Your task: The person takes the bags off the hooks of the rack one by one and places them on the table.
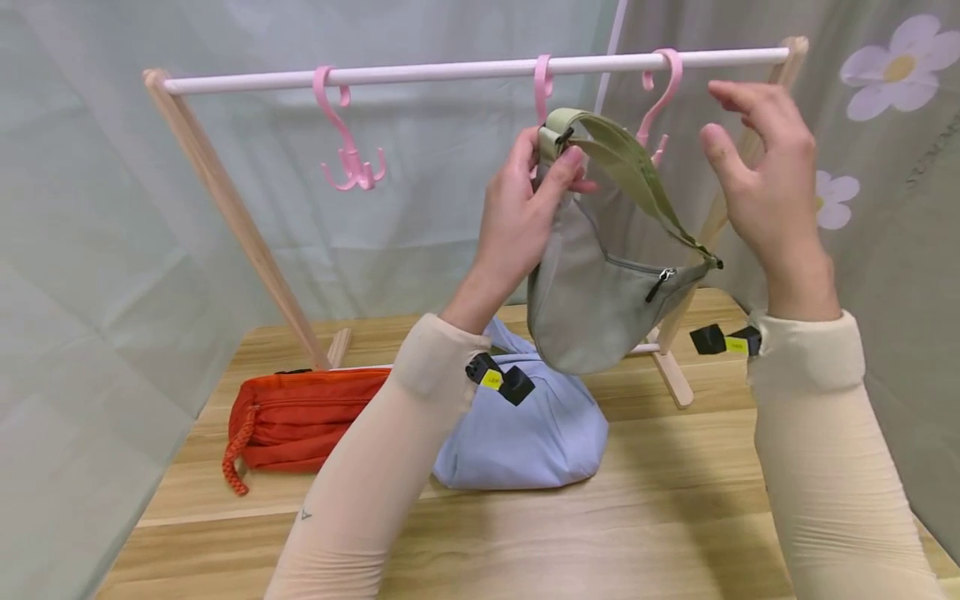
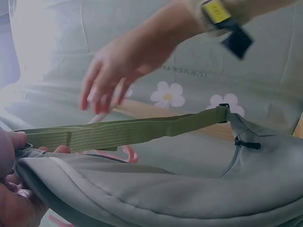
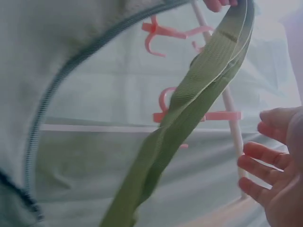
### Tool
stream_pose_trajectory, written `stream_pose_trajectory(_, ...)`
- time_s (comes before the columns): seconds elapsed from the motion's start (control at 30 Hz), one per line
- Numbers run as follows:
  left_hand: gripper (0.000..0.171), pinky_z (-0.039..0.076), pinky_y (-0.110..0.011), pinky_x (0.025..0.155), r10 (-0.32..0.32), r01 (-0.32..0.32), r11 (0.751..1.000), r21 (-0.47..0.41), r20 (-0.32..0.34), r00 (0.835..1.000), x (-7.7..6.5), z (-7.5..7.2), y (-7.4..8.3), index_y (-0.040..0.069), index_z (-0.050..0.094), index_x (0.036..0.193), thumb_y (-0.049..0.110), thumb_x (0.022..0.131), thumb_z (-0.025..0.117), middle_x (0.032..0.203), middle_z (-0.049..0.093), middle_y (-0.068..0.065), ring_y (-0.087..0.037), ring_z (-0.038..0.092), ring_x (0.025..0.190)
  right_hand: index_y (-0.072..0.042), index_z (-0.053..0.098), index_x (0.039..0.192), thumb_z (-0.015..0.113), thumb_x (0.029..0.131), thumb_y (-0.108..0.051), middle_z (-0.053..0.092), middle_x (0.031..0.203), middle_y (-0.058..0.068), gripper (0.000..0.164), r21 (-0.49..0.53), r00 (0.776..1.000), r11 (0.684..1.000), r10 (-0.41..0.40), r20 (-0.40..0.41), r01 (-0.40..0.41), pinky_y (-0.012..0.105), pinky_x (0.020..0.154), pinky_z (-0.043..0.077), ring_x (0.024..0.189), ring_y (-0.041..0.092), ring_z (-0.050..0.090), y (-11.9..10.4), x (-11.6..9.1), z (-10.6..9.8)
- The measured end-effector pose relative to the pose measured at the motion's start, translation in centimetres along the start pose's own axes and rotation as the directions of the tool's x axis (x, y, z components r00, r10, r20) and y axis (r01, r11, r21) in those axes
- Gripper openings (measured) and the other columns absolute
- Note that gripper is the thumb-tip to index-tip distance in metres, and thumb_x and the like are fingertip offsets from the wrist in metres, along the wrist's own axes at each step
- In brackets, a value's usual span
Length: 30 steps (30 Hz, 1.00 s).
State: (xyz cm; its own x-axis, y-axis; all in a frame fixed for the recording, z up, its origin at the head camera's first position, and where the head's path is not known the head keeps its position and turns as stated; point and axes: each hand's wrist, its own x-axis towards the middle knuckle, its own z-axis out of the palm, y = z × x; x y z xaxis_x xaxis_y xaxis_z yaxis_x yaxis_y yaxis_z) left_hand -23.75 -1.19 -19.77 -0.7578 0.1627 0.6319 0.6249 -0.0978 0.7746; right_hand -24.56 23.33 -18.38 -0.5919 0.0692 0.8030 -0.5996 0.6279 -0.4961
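A grey-green shoulder bag [image 1: 592, 292] hangs from my left hand [image 1: 525, 200], which pinches its upper corner where the green webbing strap [image 1: 630, 171] joins. In the left wrist view the strap [image 2: 142, 131] stretches across above the bag's body. My right hand [image 1: 772, 167] is raised to the right of the bag, apart from it, fingers spread and holding nothing. In the right wrist view that hand [image 3: 279, 165] is near the rack's white rod. Behind the bag, a pink hook [image 1: 542, 87] is partly hidden; another pink hook [image 1: 660, 100] hangs between it and my right hand.
A white rod [image 1: 442, 73] on a wooden frame [image 1: 232, 212] spans the back. At left hangs a pink multi-prong hook [image 1: 351, 137]. On the wooden table [image 1: 637, 517] lie a red bag [image 1: 307, 417] and a light blue bag [image 1: 525, 433], partly behind my left sleeve.
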Motion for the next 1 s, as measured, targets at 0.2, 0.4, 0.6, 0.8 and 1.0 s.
stream_pose_trajectory(0.2,0.025,0.055,-0.028,0.093,0.034,-0.034,0.999,0.008,-0.009,0.999,-0.1,-0.8,0.1,-0.002,0.054,0.126,0.014,0.107,0.06,0.097,0.065,-0.012,-0.024,0.075,0.088,-0.013,0.058,0.148,0.068,0.103,-0.019,0.059,0.14,0.005,0.047,0.05,0.985,0.986,0.154,0.081,-0.158,0.028,0.117,0.037,0.132,0.014,0.052,1.7,-4.1,-0.6)
stream_pose_trajectory(0.4,0.023,0.056,-0.03,0.094,0.081,-0.081,0.997,0.006,-0.033,0.996,-0.2,-1.7,0.5,-0.004,0.055,0.122,0.012,0.107,0.06,0.098,0.065,-0.011,-0.023,0.075,0.085,-0.012,0.043,0.158,0.067,0.103,-0.029,0.053,0.143,0.018,0.062,-0.103,0.939,0.955,0.294,0.176,-0.279,0.023,0.1,0.044,0.125,0.025,0.052,3.8,-7.6,-1.0)
stream_pose_trajectory(0.6,0.021,0.057,-0.033,0.095,0.064,-0.068,0.996,-0.06,-0.068,0.996,-0.1,-2.4,0.8,-0.004,0.056,0.124,0.008,0.107,0.058,0.097,0.065,-0.011,-0.023,0.074,0.082,-0.009,0.025,0.164,0.065,0.103,-0.04,0.051,0.146,0.021,0.079,-0.099,0.802,0.875,0.475,0.362,-0.474,0.029,0.093,0.046,0.125,0.029,0.057,5.7,-9.8,-0.4)
stream_pose_trajectory(0.8,0.016,0.057,-0.034,0.096,0.041,-0.048,0.994,-0.097,-0.071,0.997,-0.3,-2.7,0.9,-0.003,0.056,0.118,0.007,0.107,0.058,0.098,0.066,-0.013,-0.027,0.073,0.084,-0.009,0.05,0.143,0.07,0.1,-0.009,0.067,0.117,-0.004,0.048,0.283,0.773,0.742,0.47,0.427,-0.607,0.019,0.078,0.057,0.094,0.004,0.066,7.7,-10.4,1.0)
stream_pose_trajectory(1.0,0.012,0.058,-0.035,0.091,-0.01,0.005,0.997,-0.078,-0.054,0.998,-1.2,-3.7,-0.1,0.0,0.057,0.114,0.009,0.106,0.06,0.098,0.066,-0.015,-0.023,0.073,0.082,-0.007,0.076,0.111,0.071,0.093,0.01,0.077,0.092,-0.001,0.025,0.572,0.835,0.611,0.441,0.329,-0.548,0.026,0.06,0.06,0.072,0.012,0.069,8.2,-10.2,0.6)
